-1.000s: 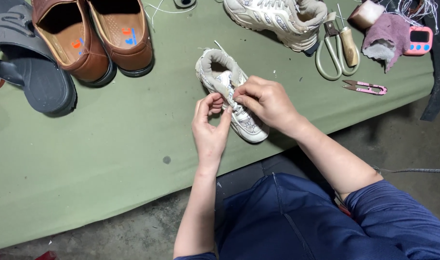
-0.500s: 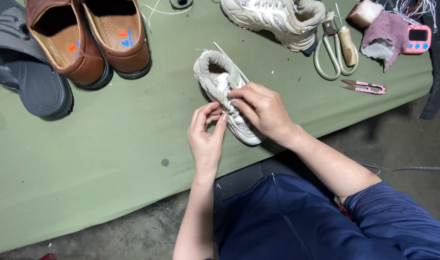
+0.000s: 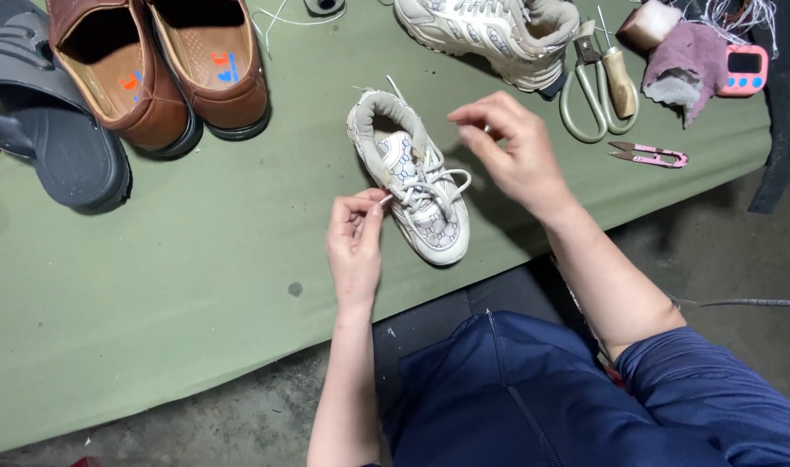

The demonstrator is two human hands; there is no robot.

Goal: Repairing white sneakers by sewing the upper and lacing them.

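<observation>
A small white cloth sneaker with grey pattern (image 3: 410, 177) lies in the middle of the green cloth worktop (image 3: 153, 285), toe toward 5 o'clock. The left hand (image 3: 354, 245), at 8 o'clock from the shoe, pinches a white lace end (image 3: 385, 199) in a narrow grip. The right hand (image 3: 512, 147), at 2 o'clock, is raised with its fingers pinched close; I cannot tell what it holds. The shoe looks light and soft. The laces look floppy, so pinch near the tip. Brown leather shoes (image 3: 157, 73) sit at 10 o'clock.

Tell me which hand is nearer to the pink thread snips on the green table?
The right hand. It hovers above the small white sneaker, just left of the pink thread snips. The left hand is farther away, pinching a lace end at the sneaker's opposite side.
</observation>
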